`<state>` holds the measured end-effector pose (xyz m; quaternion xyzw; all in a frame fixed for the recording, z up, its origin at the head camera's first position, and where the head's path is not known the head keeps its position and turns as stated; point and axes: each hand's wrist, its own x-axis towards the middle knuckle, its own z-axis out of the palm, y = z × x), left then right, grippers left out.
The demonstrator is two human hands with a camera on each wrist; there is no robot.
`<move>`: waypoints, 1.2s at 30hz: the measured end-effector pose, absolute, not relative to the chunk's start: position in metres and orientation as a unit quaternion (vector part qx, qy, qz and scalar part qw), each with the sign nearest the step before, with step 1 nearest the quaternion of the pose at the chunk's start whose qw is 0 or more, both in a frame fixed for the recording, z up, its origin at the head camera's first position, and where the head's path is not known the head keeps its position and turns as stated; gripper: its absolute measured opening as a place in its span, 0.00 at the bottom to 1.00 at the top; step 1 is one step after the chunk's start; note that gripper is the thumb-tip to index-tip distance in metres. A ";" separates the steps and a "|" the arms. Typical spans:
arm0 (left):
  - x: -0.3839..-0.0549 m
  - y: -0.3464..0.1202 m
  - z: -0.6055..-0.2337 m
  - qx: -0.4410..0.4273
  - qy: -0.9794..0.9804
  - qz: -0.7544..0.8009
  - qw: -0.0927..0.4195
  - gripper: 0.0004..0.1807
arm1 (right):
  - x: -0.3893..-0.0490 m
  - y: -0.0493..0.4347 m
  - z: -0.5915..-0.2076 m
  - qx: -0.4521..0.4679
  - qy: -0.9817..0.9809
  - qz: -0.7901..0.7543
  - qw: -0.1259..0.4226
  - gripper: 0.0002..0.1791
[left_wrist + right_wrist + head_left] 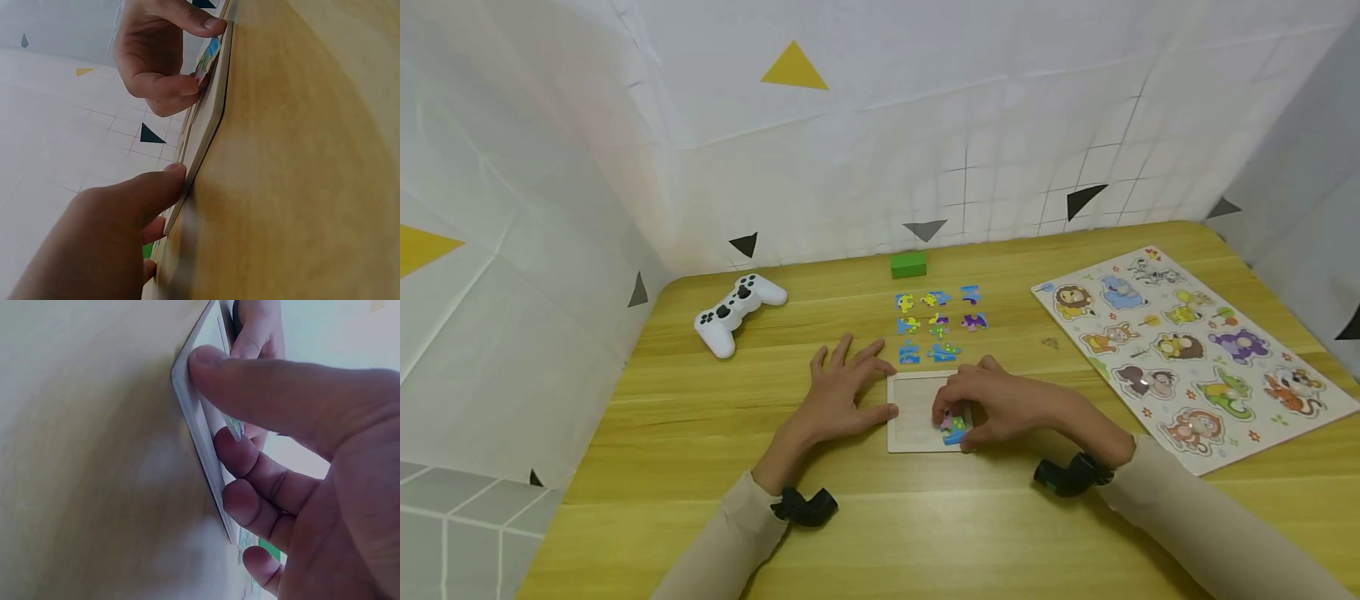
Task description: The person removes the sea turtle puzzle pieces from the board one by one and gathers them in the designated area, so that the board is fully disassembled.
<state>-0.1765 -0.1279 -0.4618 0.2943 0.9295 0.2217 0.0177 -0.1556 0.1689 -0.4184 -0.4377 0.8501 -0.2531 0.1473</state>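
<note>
A small square wooden puzzle tray lies on the table between the hands. My left hand rests at its left side, fingers spread, with the thumb on the left rim and the index fingertip by the far left corner. Over the tray's right part, my right hand pinches a blue, pink and yellow-green jigsaw piece between thumb and fingers. In the left wrist view that piece stands tilted above the tray. The right thumb tip is right at the tray's rim in the right wrist view.
Several loose jigsaw pieces lie in rows beyond the tray, with a green block behind them. A white game controller lies at the far left. A large animal puzzle board covers the table's right side.
</note>
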 end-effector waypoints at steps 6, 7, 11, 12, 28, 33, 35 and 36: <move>-0.177 -0.128 -0.462 0.294 0.929 0.224 0.019 0.27 | -0.154 0.168 -0.417 -0.428 0.860 -0.238 0.144 0.20; -0.177 -0.128 -0.462 0.294 0.929 0.224 0.019 0.27 | -0.154 0.168 -0.417 -0.427 0.861 -0.236 0.144 0.20; -0.176 -0.128 -0.461 0.295 0.929 0.225 0.021 0.27 | -0.154 0.170 -0.417 -0.425 0.861 -0.239 0.143 0.19; -0.176 -0.128 -0.461 0.295 0.928 0.225 0.021 0.27 | -0.155 0.170 -0.417 -0.425 0.861 -0.241 0.140 0.18; -0.177 -0.129 -0.462 0.297 0.927 0.229 0.023 0.27 | -0.174 0.192 -0.421 -0.386 0.830 -0.374 0.149 0.04; -0.176 -0.129 -0.461 0.297 0.926 0.230 0.023 0.27 | -0.182 0.203 -0.421 -0.330 0.844 -0.400 0.139 0.03; -0.176 -0.129 -0.461 0.298 0.926 0.229 0.022 0.27 | -0.187 0.207 -0.420 -0.310 0.854 -0.400 0.122 0.03; -0.176 -0.129 -0.461 0.298 0.927 0.229 0.021 0.27 | -0.189 0.208 -0.420 -0.302 0.858 -0.400 0.114 0.03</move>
